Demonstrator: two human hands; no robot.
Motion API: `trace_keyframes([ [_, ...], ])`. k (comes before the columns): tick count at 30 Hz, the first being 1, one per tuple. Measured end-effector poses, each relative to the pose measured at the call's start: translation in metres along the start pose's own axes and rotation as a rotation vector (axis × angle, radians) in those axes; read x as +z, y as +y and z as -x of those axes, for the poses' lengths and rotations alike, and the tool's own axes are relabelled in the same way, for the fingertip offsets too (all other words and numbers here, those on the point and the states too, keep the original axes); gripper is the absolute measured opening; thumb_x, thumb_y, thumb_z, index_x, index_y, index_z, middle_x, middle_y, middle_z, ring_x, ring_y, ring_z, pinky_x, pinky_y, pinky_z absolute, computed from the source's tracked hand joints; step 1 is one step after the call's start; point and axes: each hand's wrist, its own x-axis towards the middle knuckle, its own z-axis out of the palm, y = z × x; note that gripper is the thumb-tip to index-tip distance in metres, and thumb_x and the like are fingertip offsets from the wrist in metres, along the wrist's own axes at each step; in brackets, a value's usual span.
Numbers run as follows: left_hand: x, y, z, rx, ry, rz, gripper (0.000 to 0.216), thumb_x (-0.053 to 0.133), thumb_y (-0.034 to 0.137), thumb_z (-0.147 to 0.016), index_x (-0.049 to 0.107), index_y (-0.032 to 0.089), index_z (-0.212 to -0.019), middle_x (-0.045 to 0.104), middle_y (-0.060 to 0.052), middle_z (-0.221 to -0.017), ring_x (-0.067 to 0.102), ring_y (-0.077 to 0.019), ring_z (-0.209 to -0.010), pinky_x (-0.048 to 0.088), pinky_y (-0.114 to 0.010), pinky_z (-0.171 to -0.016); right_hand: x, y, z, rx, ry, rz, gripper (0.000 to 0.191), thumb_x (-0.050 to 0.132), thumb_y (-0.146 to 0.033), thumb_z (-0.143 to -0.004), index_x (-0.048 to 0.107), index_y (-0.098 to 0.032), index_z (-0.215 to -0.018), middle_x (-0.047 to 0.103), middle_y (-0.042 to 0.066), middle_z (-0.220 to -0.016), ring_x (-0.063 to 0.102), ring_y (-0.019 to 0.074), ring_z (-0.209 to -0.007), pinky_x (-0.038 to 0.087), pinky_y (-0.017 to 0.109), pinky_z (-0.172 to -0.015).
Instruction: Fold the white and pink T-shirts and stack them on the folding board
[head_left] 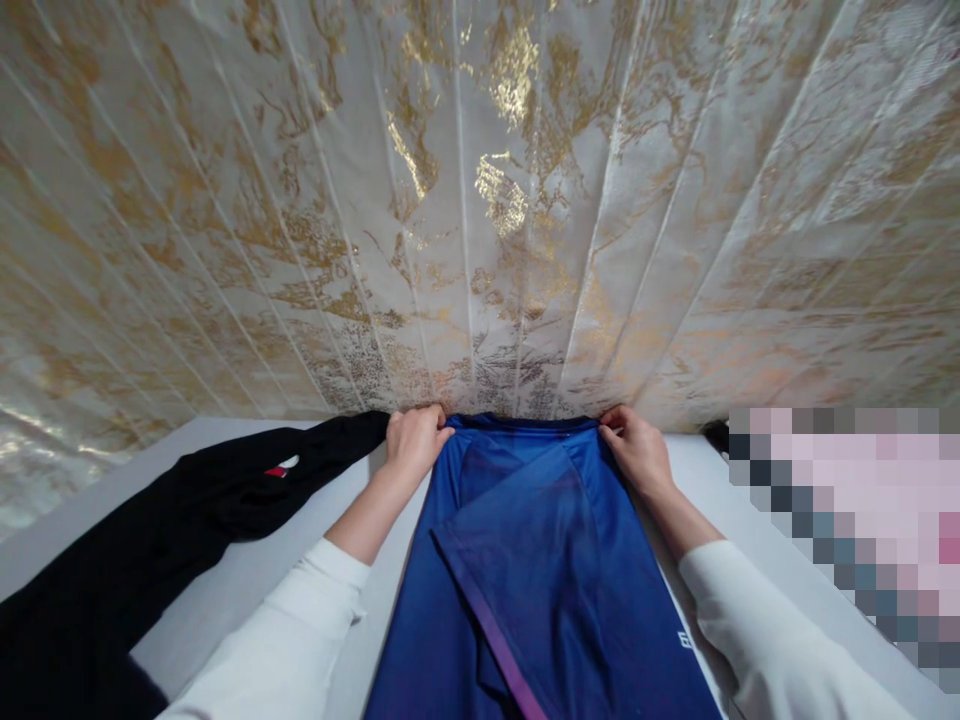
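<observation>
A blue sports shirt (540, 530) lies spread on the white surface in front of me, one sleeve with a purple edge folded across its middle. At its far left corner my left hand (416, 437) pinches the fabric between thumb and fingers. My right hand (636, 448) grips the far right corner the same way. Between both hands the far edge of the shirt runs nearly straight, close to the wall. A small white logo shows near the lower right side. The shirt's near end runs out of view.
Left of the shirt lies a black garment (225, 490) with a small red and white mark. The white surface (382, 520) meets a gold-patterned wall covering (465, 200) at the back. A pixelated pinkish area (862, 500) fills the right side, with a small dark thing (716, 434) beside it.
</observation>
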Motion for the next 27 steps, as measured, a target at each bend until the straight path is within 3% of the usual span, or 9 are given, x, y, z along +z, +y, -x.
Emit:
trace_keyframes([
  [3,-0.023,0.023,0.023,0.074,0.028,-0.017,0.016,0.064,0.025,-0.088,0.059,0.017,-0.102,0.066,-0.012,-0.107,0.059,-0.0290,-0.106,0.038,-0.039,-0.091,-0.008,-0.009,0.003,-0.053,-0.035,0.012,0.014,0.051,-0.015,-0.078,0.060,-0.023,-0.085,0.067,0.003,-0.081,0.062,0.0197,-0.075,0.044,0.029,-0.069],
  [5,-0.039,0.042,0.047,0.178,-0.007,0.025,0.015,0.062,0.026,-0.090,0.058,0.019,-0.103,0.065,-0.007,-0.107,0.060,-0.0242,-0.104,0.041,-0.035,-0.089,-0.017,-0.024,0.014,-0.119,-0.059,0.010,0.022,0.050,-0.007,-0.074,0.061,-0.021,-0.088,0.067,0.008,-0.092,0.062,0.0221,-0.089,0.046,0.032,-0.080],
  [9,-0.056,0.063,0.102,0.503,-0.272,0.211,0.016,0.062,0.020,-0.088,0.059,0.023,-0.103,0.065,-0.002,-0.108,0.059,-0.0212,-0.105,0.045,-0.032,-0.090,-0.040,-0.066,0.067,-0.311,-0.192,-0.080,0.031,0.046,-0.006,-0.080,0.059,-0.021,-0.104,0.064,0.007,-0.105,0.062,0.0183,-0.097,0.049,0.030,-0.087],
  [12,-0.048,0.056,0.128,0.506,-0.373,0.225,0.034,0.060,0.019,-0.088,0.056,0.022,-0.122,0.056,-0.008,-0.134,0.051,-0.0258,-0.124,0.040,-0.042,-0.103,-0.048,-0.083,0.114,-0.483,-0.382,-0.223,0.039,0.042,-0.008,-0.086,0.052,-0.020,-0.121,0.062,0.009,-0.120,0.060,0.0177,-0.110,0.050,0.035,-0.094],
  [15,-0.029,0.038,0.137,0.450,-0.395,0.199,0.047,0.055,0.025,-0.092,0.047,0.022,-0.139,0.038,-0.011,-0.152,0.034,-0.0277,-0.139,0.031,-0.049,-0.111,-0.047,-0.075,0.136,-0.535,-0.409,-0.072,0.046,0.045,-0.012,-0.087,0.048,-0.017,-0.133,0.048,0.017,-0.143,0.045,0.0259,-0.132,0.042,0.049,-0.104],
  [18,-0.012,0.026,0.139,0.486,-0.371,0.198,0.050,0.046,0.031,-0.097,0.036,0.026,-0.147,0.029,-0.009,-0.156,0.027,-0.0253,-0.143,0.029,-0.049,-0.113,-0.049,-0.061,0.135,-0.509,-0.399,0.066,0.050,0.049,-0.016,-0.087,0.046,-0.016,-0.137,0.040,0.019,-0.150,0.037,0.0303,-0.139,0.038,0.055,-0.106],
  [22,-0.003,0.018,0.141,0.518,-0.277,0.219,0.047,0.038,0.034,-0.100,0.037,0.028,-0.146,0.030,-0.006,-0.156,0.027,-0.0236,-0.143,0.030,-0.046,-0.113,-0.069,-0.068,0.136,-0.603,-0.385,-0.054,0.052,0.038,-0.003,-0.084,0.047,-0.016,-0.133,0.046,0.017,-0.145,0.041,0.0263,-0.135,0.039,0.051,-0.105],
  [25,-0.005,0.012,0.136,0.497,-0.226,0.230,0.046,0.033,0.022,-0.098,0.043,0.027,-0.142,0.037,-0.006,-0.153,0.034,-0.0230,-0.140,0.033,-0.046,-0.112,-0.084,-0.081,0.146,-0.706,-0.505,-0.268,0.046,0.035,0.004,-0.077,0.058,-0.020,-0.108,0.064,0.010,-0.117,0.056,0.0209,-0.110,0.047,0.039,-0.092],
  [27,-0.007,0.007,0.129,0.444,-0.193,0.236,0.046,0.033,0.017,-0.094,0.048,0.023,-0.138,0.047,-0.009,-0.145,0.043,-0.0245,-0.133,0.037,-0.046,-0.108,-0.088,-0.083,0.152,-0.730,-0.600,-0.359,0.038,0.036,0.004,-0.074,0.058,-0.022,-0.090,0.066,0.005,-0.095,0.058,0.0191,-0.092,0.047,0.035,-0.083],
])
